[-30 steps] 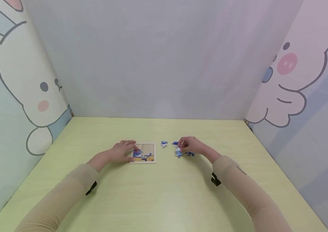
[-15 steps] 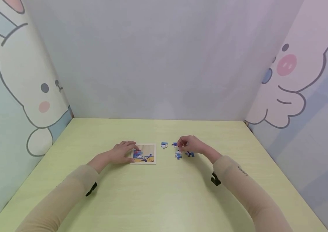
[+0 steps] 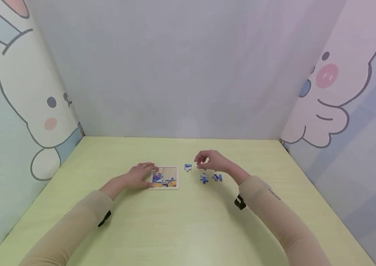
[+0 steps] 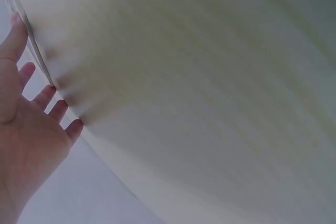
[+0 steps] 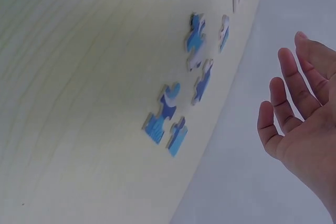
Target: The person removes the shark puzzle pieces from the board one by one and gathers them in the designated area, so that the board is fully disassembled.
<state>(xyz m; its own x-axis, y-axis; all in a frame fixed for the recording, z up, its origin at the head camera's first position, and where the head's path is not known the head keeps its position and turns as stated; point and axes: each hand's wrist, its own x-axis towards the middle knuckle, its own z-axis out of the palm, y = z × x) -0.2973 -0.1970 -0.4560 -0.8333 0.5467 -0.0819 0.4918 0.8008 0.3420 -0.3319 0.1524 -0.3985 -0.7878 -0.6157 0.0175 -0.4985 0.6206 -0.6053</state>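
Left hand (image 3: 138,175) spread wide along left edge of part-filled puzzle frame (image 3: 177,178), table (image 3: 161,229) beneath. Right hand (image 3: 215,161) loosely curved, seemingly empty, above loose pieces (image 3: 204,178). Best pinch by edges, match tabs.

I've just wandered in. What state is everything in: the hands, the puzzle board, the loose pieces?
Puzzle board: partly filled, bare wood showing at its far side.
Loose pieces: lying on the table, outside the board.
Left hand: resting on the board's left edge.
Right hand: raised, loosely bent, no piece visible in it.
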